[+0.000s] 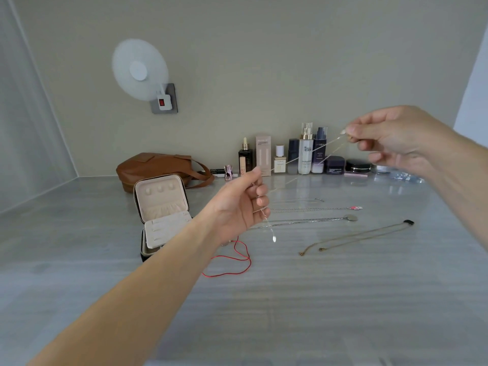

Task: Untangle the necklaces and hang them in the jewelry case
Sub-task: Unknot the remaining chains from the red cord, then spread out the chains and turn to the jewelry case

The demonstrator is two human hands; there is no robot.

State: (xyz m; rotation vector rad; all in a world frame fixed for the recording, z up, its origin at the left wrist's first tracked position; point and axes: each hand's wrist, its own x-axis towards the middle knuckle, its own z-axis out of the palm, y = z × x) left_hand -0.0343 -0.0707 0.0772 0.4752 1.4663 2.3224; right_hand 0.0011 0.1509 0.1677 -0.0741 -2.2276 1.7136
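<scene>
A thin pale chain necklace (303, 157) stretches taut in the air between my two hands. My left hand (243, 204) pinches its lower end, and a small white pendant (274, 238) dangles below that hand. Up at the right, my right hand (396, 138) pinches the chain's other end. The jewelry case (161, 207) stands open on the grey table at the left, its cream lid upright. On the table lie a silver necklace with a round pendant (317, 221), a chain with a pink charm (330, 208), a gold necklace with a black pendant (364, 233) and a red cord necklace (237, 262).
A brown leather bag (155, 167) sits behind the case. Several cosmetic bottles and jars (306, 154) line the back wall. A white fan (140, 72) is mounted on the wall above a socket. The grey table (317, 299) spreads toward me.
</scene>
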